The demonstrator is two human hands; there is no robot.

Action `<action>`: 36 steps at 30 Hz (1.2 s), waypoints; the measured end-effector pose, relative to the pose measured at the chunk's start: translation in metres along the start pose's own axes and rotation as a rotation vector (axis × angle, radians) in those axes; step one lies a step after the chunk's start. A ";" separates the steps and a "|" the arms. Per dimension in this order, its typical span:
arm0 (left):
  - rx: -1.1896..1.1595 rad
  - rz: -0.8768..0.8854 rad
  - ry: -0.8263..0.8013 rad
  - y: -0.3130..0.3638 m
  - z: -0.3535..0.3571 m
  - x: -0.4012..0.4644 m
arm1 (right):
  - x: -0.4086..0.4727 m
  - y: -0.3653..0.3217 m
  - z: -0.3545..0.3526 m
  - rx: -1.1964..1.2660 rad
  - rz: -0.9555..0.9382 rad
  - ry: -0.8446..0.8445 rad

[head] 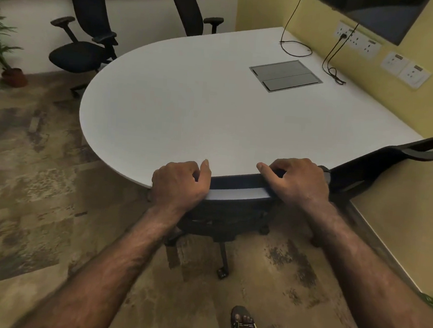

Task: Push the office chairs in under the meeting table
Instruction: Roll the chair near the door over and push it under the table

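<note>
white rounded meeting table (pixel 189 104) spreads ahead of my hands. black mesh office chair (pixel 226 216) sits below them, seat under the table edge. two more black chairs (pixel 82 49) far side, left one clear of table. left hand (pixel 180 184) and right hand (pixel 297 180) both curled gripping its top rail (pixel 237 182).

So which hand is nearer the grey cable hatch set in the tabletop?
Right. The right hand grips the chair's top edge almost straight below the hatch; the left hand grips farther left.
</note>
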State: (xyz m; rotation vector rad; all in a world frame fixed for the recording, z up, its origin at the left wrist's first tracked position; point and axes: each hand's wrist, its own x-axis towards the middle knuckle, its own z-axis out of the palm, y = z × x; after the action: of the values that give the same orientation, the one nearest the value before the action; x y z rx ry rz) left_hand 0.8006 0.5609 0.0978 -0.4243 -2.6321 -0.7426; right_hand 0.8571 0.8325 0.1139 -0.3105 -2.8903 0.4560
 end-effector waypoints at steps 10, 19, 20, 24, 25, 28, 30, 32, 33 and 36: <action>-0.011 -0.034 -0.022 0.010 -0.010 -0.010 | -0.014 0.002 -0.004 -0.007 -0.040 -0.003; -0.089 -0.008 0.052 -0.006 -0.032 -0.038 | -0.027 -0.010 -0.010 0.033 -0.023 0.050; -0.096 -0.010 0.057 -0.013 -0.035 -0.040 | -0.030 -0.014 -0.010 0.033 -0.025 0.057; -0.097 -0.026 0.077 -0.037 -0.053 -0.048 | -0.039 -0.037 -0.007 0.034 -0.073 0.056; -0.102 -0.030 0.080 -0.043 -0.058 -0.051 | -0.040 -0.045 -0.006 0.032 -0.087 0.051; -0.149 -0.085 0.099 -0.060 -0.068 -0.061 | -0.045 -0.070 -0.003 0.041 -0.124 0.043; -0.151 -0.162 0.069 -0.072 -0.075 -0.065 | -0.047 -0.087 0.002 0.048 -0.135 0.035; -0.141 -0.203 0.046 -0.088 -0.085 -0.067 | -0.050 -0.109 0.007 0.053 -0.149 0.022; -0.135 -0.209 0.048 -0.096 -0.089 -0.067 | -0.052 -0.121 0.009 0.055 -0.157 0.014; -0.125 -0.224 0.065 -0.138 -0.108 -0.069 | -0.056 -0.169 0.024 0.058 -0.185 0.004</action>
State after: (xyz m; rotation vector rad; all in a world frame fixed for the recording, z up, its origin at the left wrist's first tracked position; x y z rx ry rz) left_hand 0.8384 0.3764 0.0941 -0.1363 -2.6073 -0.9772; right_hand 0.8760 0.6547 0.1366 -0.0341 -2.8608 0.5044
